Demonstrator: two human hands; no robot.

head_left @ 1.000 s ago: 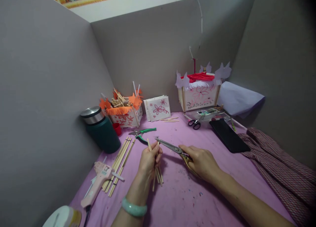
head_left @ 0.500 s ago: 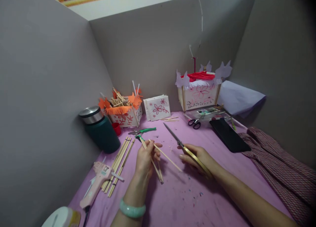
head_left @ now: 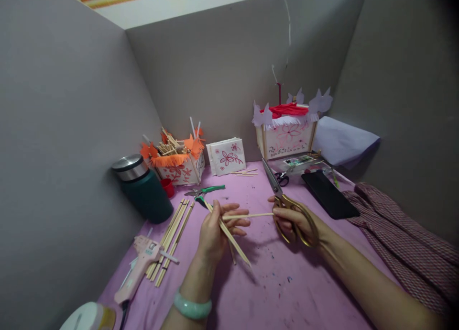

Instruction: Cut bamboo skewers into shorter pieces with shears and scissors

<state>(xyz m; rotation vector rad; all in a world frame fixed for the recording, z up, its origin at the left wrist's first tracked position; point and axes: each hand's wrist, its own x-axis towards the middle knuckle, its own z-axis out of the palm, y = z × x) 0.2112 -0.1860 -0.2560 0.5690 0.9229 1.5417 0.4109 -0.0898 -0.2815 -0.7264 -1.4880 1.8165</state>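
In the head view my left hand (head_left: 210, 232) keeps several thin wooden sticks (head_left: 234, 241) under its thumb, with the other fingers stretched out to the right. One single stick (head_left: 256, 215) runs level from the left palm to my right hand (head_left: 292, 217), whose fingertips pinch its right end. That right hand also holds large scissors with gold handles (head_left: 278, 189), blades closed and pointing up and away. Just beyond the left hand lie green-handled pruning shears (head_left: 206, 191). Bundled sticks with dark bands (head_left: 174, 239) rest left of it.
A pink glue gun (head_left: 138, 268) and a dark green flask (head_left: 147, 191) stand at left. Behind are an orange-fringed box of sticks (head_left: 179, 172), drawn cards (head_left: 227, 158) and a purple-trimmed box (head_left: 287, 141). A black phone (head_left: 328, 193) and checked cloth (head_left: 401, 253) are at right.
My right hand has turned the scissors more upright and taken the end of one stick. That stick swung from slanting down to level. The left fingers have spread out.
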